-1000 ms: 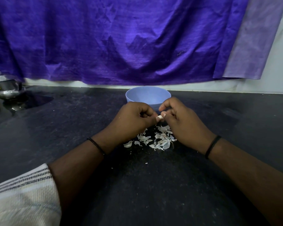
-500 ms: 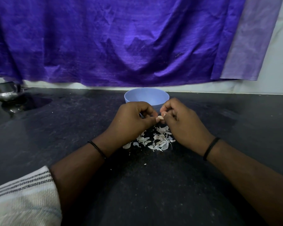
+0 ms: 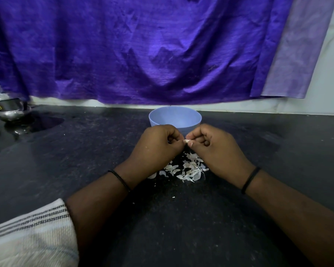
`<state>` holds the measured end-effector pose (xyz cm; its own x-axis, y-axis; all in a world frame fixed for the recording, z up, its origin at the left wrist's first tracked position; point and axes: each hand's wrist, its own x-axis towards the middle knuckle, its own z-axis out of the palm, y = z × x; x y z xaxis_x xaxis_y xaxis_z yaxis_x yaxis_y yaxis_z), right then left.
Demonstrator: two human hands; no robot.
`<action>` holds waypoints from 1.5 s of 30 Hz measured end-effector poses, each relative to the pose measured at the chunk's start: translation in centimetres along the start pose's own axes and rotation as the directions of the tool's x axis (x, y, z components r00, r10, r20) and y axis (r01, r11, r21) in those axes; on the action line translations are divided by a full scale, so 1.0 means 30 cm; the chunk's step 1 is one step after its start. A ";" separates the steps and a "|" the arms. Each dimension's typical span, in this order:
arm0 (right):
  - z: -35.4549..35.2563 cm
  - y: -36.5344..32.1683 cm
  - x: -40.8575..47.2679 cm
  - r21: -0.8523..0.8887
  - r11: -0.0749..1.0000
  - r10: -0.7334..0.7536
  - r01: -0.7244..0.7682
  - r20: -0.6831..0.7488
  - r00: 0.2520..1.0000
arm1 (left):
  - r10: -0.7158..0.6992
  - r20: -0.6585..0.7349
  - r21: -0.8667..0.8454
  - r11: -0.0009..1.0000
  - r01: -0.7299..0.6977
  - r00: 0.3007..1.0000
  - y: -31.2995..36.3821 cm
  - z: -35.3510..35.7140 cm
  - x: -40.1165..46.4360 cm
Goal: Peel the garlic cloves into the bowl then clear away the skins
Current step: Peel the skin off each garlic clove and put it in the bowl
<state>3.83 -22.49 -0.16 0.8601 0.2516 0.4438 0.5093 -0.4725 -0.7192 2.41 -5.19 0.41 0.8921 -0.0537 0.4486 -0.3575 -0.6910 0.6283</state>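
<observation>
A wide purple cloth (image 3: 143, 51) hangs across the back wall, its lower hem ending just above the far edge of the dark speckled tabletop (image 3: 181, 218), with a paler lilac panel (image 3: 301, 58) down its right side. At the near left corner a striped white sleeve (image 3: 31, 232) covers the left upper forearm. A steel pot (image 3: 9, 109) stands at the far left of the tabletop, well apart from everything else. A light blue bowl (image 3: 175, 117) sits upright at the middle back, just behind the two hands; what lies inside it cannot be told from this angle. The left hand (image 3: 156, 147) and right hand (image 3: 216, 149) are raised together in front of the bowl, knuckles nearly touching, each wrist ringed by a thin black band. Under and between the hands, a loose heap of white garlic skins (image 3: 185, 169) lies on the tabletop, a few flakes scattered nearer. The fingers of both hands are curled, and thumb and forefinger of each pinch a small pale garlic clove (image 3: 186, 141) held between them above the skins, most of it hidden by the fingertips.
</observation>
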 end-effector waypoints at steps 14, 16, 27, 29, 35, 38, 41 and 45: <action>0.028 0.009 -0.003 -0.189 0.977 -0.108 0.099 -0.038 0.993 | 0.003 -0.004 0.137 0.991 -0.002 1.000 0.021 0.003 -0.009; 0.028 0.004 -0.004 -0.212 0.969 -0.134 0.125 -0.032 0.990 | 0.000 -0.006 0.136 0.991 0.000 1.000 0.022 0.004 -0.008; 0.047 -0.009 -0.013 -0.175 0.971 -0.178 0.161 -0.090 0.980 | 0.001 -0.031 0.132 0.991 0.003 1.000 0.025 -0.001 -0.005; 0.048 -0.009 -0.015 -0.156 0.974 -0.180 0.163 -0.106 0.978 | 0.002 -0.034 0.116 0.993 0.002 0.999 0.025 -0.002 -0.005; 0.051 -0.006 -0.012 -0.125 0.981 -0.165 0.149 -0.131 0.978 | -0.013 -0.021 0.074 0.997 0.014 1.000 0.042 -0.005 -0.013; 0.055 -0.002 -0.013 -0.105 0.986 -0.143 0.129 -0.139 0.980 | -0.036 -0.028 0.026 0.999 0.036 0.999 0.044 0.000 -0.016; 0.057 -0.002 -0.012 -0.074 0.991 -0.121 0.110 -0.150 0.981 | -0.085 -0.035 -0.023 0.996 0.084 0.996 0.039 0.009 -0.014; 0.063 -0.004 -0.014 -0.030 0.995 -0.094 0.090 -0.162 0.982 | -0.182 -0.036 -0.122 0.977 0.176 0.983 0.038 0.017 -0.013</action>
<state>3.46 -20.93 -1.28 0.7922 0.1544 0.5904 0.5839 -0.4731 -0.6598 1.79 -6.33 0.64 0.9319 0.0986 0.3492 -0.2256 -0.5961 0.7705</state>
